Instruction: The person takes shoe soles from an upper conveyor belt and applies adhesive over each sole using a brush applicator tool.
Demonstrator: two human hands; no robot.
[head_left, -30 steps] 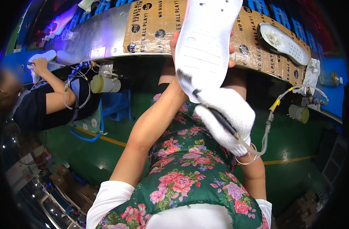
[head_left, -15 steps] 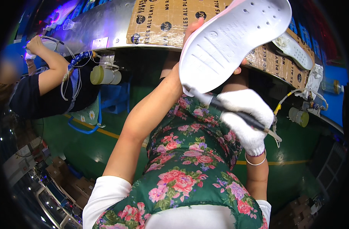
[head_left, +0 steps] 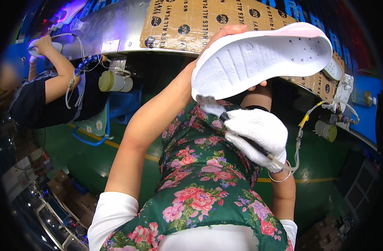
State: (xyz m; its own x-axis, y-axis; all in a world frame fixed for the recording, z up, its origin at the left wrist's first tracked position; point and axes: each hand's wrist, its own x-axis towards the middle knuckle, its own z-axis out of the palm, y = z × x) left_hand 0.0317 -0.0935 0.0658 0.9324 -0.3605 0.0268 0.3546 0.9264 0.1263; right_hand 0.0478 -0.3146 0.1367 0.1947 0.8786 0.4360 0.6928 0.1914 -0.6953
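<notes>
A white shoe sole [head_left: 262,58] with a pink tint along its far edge is held up over the bench edge, its grooved, pierced inner side facing me. My bare left hand [head_left: 225,34] is closed round it from behind, with fingertips showing at its near edge. My right hand [head_left: 260,134], in a white knit glove, grips a dark-handled brush [head_left: 212,105]. The brush's bristles touch the sole's rounded left end, at the near edge. From the back of the handle a clear tube [head_left: 297,157] runs off to the right.
Brown printed cardboard [head_left: 225,21] covers the metal bench [head_left: 128,29]. At the right lie another sole [head_left: 333,69] and a white cloth [head_left: 345,90]. Jars with yellowish lids [head_left: 326,130] hang under the bench edge. A co-worker [head_left: 57,88] sits at the left, beside a blue stool [head_left: 91,140].
The sole has turned clockwise, its far end swinging down to the right. My right hand has moved a little left and nearer me, with the brush still at the sole's left end.
</notes>
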